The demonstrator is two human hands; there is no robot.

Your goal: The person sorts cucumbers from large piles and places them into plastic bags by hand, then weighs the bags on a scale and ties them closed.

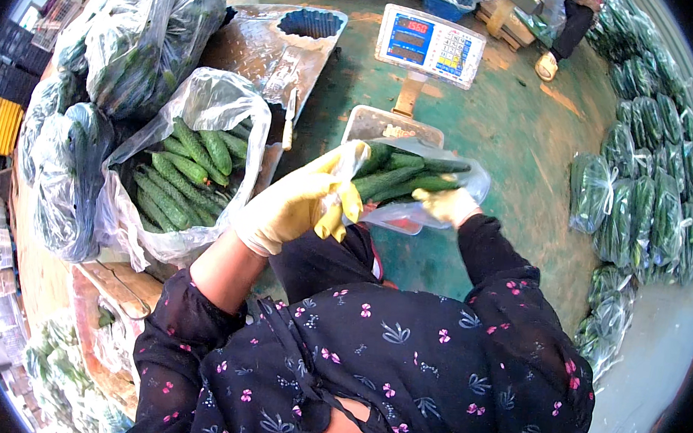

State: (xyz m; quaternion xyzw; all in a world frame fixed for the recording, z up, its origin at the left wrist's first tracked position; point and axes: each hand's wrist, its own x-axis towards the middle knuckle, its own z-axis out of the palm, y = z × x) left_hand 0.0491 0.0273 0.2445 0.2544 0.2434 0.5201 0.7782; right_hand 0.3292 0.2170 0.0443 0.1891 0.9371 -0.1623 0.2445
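Note:
My left hand (302,200), in a yellow glove, is closed on the edge of a clear plastic bag (476,181). Several dark green cucumbers (399,176) lie side by side in that bag, over the metal pan of a digital scale (363,123). At the bag's right, my gloved right hand (449,206) touches or almost touches the cucumbers; its blurred fingers do not show whether it grips anything. To the left, a large plastic-lined container (246,96) stands open with more cucumbers (182,169) in it.
The scale's lit display (430,46) rises on a post beyond the pan. A knife (290,121) lies by a worn tray (254,52). Full bags (151,51) crowd the left, and bagged cucumbers (645,193) line the right. Another person's foot (547,67) shows at the far right.

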